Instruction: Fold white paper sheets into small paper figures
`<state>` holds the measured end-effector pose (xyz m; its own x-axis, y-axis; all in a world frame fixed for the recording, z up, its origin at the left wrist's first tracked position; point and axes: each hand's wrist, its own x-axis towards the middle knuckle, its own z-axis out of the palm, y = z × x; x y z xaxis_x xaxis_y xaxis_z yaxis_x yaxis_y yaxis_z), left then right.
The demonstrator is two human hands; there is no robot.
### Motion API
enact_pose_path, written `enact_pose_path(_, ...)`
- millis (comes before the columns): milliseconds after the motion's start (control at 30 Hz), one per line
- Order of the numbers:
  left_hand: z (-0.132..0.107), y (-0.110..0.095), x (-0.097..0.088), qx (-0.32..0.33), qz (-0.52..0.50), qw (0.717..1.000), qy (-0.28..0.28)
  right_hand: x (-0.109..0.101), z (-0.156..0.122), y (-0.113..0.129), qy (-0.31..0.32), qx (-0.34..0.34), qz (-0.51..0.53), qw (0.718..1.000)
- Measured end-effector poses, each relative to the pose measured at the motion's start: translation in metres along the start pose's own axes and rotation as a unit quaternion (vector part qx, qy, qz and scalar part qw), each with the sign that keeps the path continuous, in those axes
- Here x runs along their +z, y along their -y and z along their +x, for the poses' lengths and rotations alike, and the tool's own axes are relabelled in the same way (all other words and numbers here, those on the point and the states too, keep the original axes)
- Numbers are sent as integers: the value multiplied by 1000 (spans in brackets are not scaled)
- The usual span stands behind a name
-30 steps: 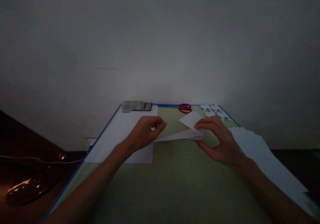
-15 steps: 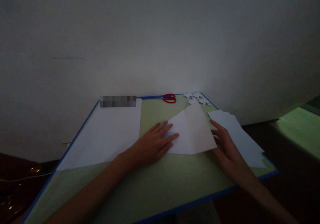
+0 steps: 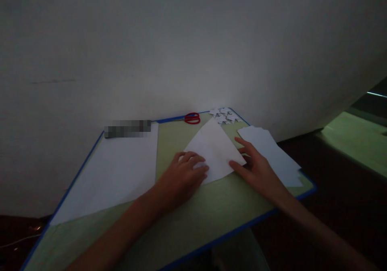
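Note:
A white sheet folded into a triangle (image 3: 215,150) lies flat on the green mat (image 3: 193,218). My left hand (image 3: 181,178) rests on its left corner with the fingers curled and pressed down on the paper. On the triangle's right edge lies my right hand (image 3: 256,170), fingers stretched out flat. Neither hand grips anything.
A large white sheet (image 3: 117,170) covers the mat's left part. A stack of white sheets (image 3: 272,154) lies at the right edge. Red scissors (image 3: 192,118) and several small paper pieces (image 3: 224,115) lie by the wall at the back. The mat's blue border (image 3: 229,234) runs along the near right.
The paper that both hands held up and folded now lies flat as a triangle. My left fingers went from spread to curled. The view has swung to the right.

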<state>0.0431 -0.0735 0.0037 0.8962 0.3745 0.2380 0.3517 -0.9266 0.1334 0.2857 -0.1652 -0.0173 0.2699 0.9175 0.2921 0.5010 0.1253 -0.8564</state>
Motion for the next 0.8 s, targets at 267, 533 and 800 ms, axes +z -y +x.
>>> enact_pose_path(267,5,2,8,81,-56,995,16,-21,-6,-2,119,-82,-40,989)
enact_pose_path(533,5,7,13,97,-46,994,8,-28,11,-11,216,-206,-145,943)
enact_pose_path(800,1,6,16,100,-37,994,-8,-21,16,-1,223,-175,-124,951)
